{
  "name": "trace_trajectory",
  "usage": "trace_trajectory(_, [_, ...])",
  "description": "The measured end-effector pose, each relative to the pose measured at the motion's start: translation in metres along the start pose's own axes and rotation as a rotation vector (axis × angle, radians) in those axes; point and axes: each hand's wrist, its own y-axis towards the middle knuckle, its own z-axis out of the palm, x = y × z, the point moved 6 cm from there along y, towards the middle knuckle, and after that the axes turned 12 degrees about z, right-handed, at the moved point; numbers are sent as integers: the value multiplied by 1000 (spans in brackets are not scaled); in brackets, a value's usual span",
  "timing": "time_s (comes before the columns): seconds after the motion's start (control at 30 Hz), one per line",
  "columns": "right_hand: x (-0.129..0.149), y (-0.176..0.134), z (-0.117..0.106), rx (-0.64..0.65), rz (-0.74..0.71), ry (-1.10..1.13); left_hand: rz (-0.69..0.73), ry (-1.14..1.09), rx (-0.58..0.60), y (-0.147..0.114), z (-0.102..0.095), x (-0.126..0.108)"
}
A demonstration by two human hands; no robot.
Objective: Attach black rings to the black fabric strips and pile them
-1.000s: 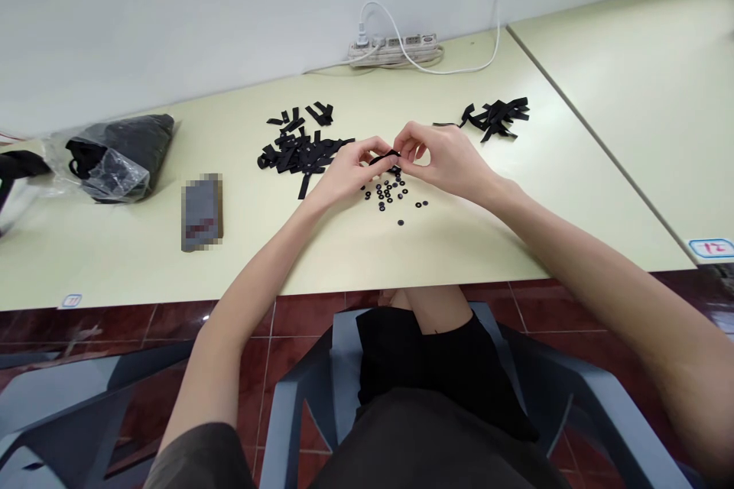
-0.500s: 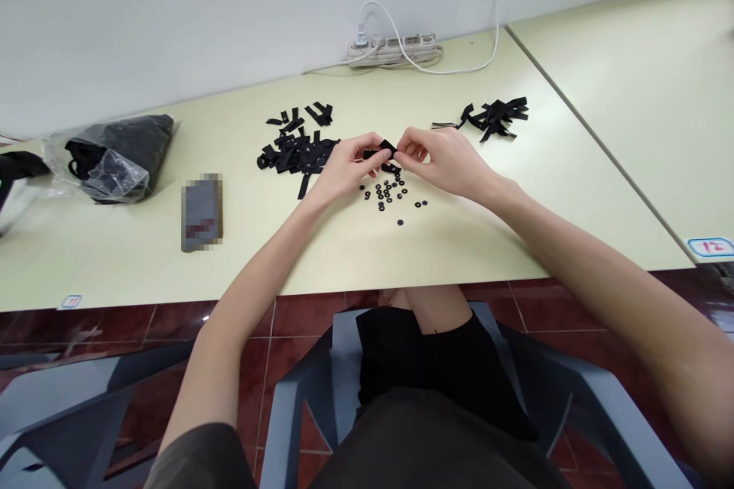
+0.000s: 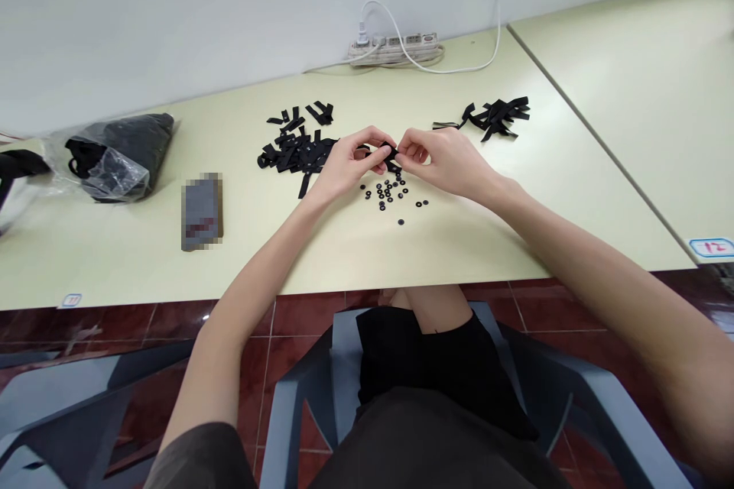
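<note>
Between my two hands is a short black fabric strip (image 3: 389, 150), held just above the table. My left hand (image 3: 355, 157) pinches it between thumb and fingers. From the other side, the closed fingertips of my right hand (image 3: 439, 155) grip its right end; whether they also hold a small part is hidden. Below my fingers lie several small round black snap-like rings (image 3: 388, 191), scattered loosely. A heap of black fabric strips (image 3: 295, 153) sits beside my left hand, partly behind it. Another pile of strips (image 3: 500, 118) lies beyond my right hand.
A power strip (image 3: 393, 50) with a white cable (image 3: 459, 72) rests against the wall. On the left are a blurred-out box-like item (image 3: 202, 212) and a plastic bag (image 3: 129, 157) of black material. The table's front edge (image 3: 413, 288) is near my lap.
The strip between my fingertips has turned or folded, and less of it shows beside my left thumb. Both hands stay in nearly the same place.
</note>
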Motion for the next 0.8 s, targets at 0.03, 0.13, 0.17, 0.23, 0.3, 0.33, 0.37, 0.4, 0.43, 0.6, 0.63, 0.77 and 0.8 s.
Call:
trace_trajectory(0.03, [0, 0, 0, 0, -2, -2, -3, -5, -4, 0, 0, 1])
trace_trajectory(0.13, [0, 0, 1, 5, -7, -2, -3, -19, -14, 1, 1, 2])
trace_trajectory(0.17, [0, 0, 1, 9, -7, 0, -1, -24, -14, 1, 1, 2])
trace_trajectory(0.23, [-1, 0, 1, 16, -7, 2, 1, -29, -12, 1, 1, 3])
trace_trajectory(0.3, [0, 0, 1, 20, -6, 2, 4, -29, -9, 1, 1, 3])
trace_trajectory(0.33, [0, 0, 1, 19, -5, 1, 7, -29, -6, 1, 1, 3])
trace_trajectory(0.37, [0, 0, 1, 17, -2, 0, 10, -27, -3, 1, 1, 3])
trace_trajectory(0.4, [-1, 0, 1, 13, 2, -3, 12, -23, -1, 0, 1, 3])
trace_trajectory(0.43, [-1, 0, 0, 7, 6, -6, 12, -18, 2, 0, 1, 3])
trace_trajectory(0.6, [-2, 0, -1, -23, 4, -6, -8, -7, -16, 0, 0, 4])
trace_trajectory(0.63, [-2, 0, -1, -28, 3, -5, -11, -7, -21, 0, 0, 4])
trace_trajectory(0.77, [-3, 1, -2, -45, 9, -14, -18, 6, -23, 0, 0, 4])
trace_trajectory(0.8, [-2, 1, -2, -49, 10, -18, -21, 14, -20, 0, 0, 4])
